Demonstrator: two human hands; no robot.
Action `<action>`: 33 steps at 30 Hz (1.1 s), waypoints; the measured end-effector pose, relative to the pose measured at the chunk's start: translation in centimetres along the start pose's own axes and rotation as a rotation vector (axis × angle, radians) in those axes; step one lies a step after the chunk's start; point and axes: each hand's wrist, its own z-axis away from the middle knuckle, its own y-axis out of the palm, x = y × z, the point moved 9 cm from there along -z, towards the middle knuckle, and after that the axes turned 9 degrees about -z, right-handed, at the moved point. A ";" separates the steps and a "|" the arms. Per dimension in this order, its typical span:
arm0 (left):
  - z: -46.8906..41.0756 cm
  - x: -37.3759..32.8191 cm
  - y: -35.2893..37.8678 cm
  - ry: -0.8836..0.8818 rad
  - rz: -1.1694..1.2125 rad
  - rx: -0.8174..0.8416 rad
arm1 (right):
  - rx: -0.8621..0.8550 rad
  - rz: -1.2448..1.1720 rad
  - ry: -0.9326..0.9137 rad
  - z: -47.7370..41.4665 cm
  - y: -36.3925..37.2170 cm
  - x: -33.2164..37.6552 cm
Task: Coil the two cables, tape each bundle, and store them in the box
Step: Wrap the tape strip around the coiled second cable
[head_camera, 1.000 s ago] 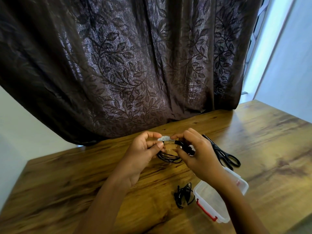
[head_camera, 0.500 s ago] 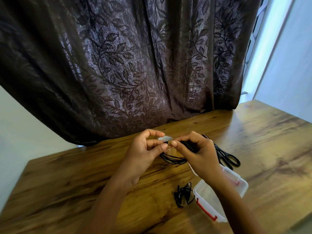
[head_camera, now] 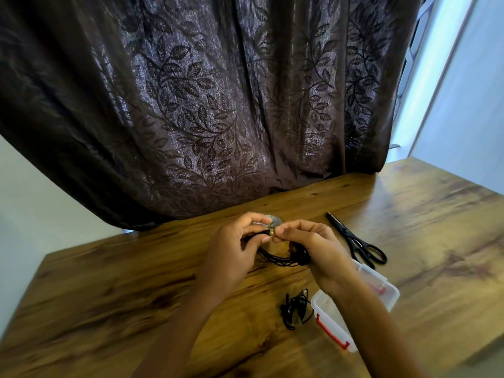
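Above the wooden table both hands hold a coiled black cable. My left hand grips one side of the coil, and a roll of clear tape shows behind its fingers. My right hand pinches a strip of tape against the cable next to the left thumb. A second black cable lies in a loose bundle on the table, just left of the clear plastic box with red clasps. My right forearm hides part of the box.
Black scissors lie on the table to the right of my hands, behind the box. A dark leaf-patterned curtain hangs along the table's far edge. The table's left corner and right edge are in view.
My hands have drawn closer together. The right hand's fingertips now meet the left thumb at the cable, and the coil hangs lower between the hands.
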 end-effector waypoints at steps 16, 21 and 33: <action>4.9 17.0 7.4 -0.722 0.130 0.019 | -0.223 0.648 0.159 -4.2 -5.5 -11.6; 5.5 18.8 8.2 -0.745 0.036 0.010 | -0.188 0.825 0.156 -5.1 -5.1 -13.0; 5.9 20.0 8.6 -0.725 -0.231 0.027 | -0.095 1.084 0.063 -5.6 -4.1 -13.1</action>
